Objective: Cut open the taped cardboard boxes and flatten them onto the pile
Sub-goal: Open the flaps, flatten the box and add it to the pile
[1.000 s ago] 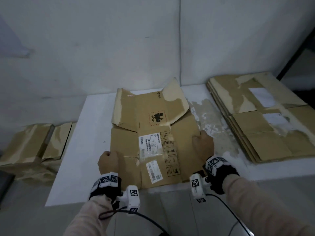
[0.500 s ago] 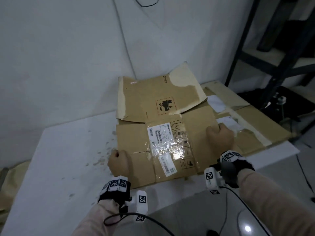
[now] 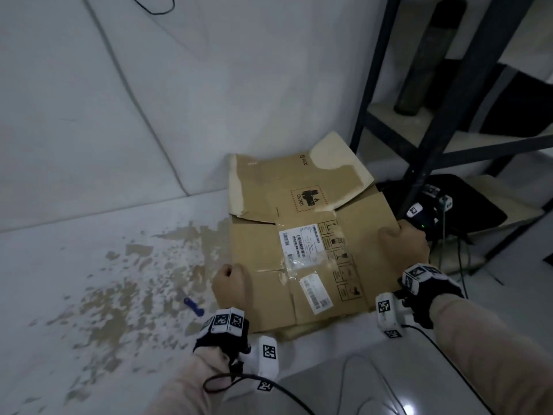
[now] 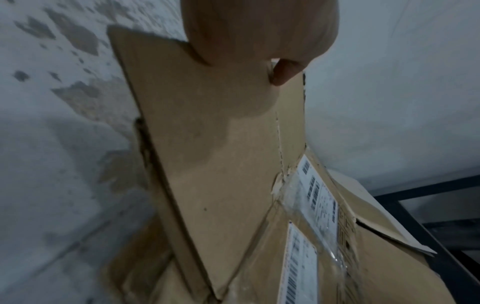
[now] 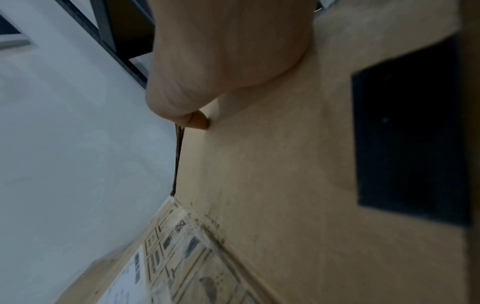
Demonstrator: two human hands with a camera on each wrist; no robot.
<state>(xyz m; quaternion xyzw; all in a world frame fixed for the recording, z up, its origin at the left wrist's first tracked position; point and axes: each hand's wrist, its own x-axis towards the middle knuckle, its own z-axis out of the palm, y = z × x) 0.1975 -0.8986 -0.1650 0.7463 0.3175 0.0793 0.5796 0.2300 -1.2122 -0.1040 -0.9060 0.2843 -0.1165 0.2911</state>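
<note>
Flattened box [image 3: 302, 253] sits at centre frame, carried over the pile [image 3: 294, 330] at the table's [image 3: 89, 265] right end — pile edges peek out at 6 o'clock. Left hand [image 3: 230, 284] pinches the box's 9 o'clock edge, right hand [image 3: 402, 245] pinches the 3 o'clock edge. Judgement: light, stiff across panels but floppy at creases; far flap [image 3: 299, 184] at 12 o'clock is kinked up. Hold mid-edge both sides — taped label patch looks slick, avoid it.

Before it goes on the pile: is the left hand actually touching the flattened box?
Touching. The left wrist view shows the left hand gripping the flattened box at its edge, thumb on top and a fingertip curled under.
</note>
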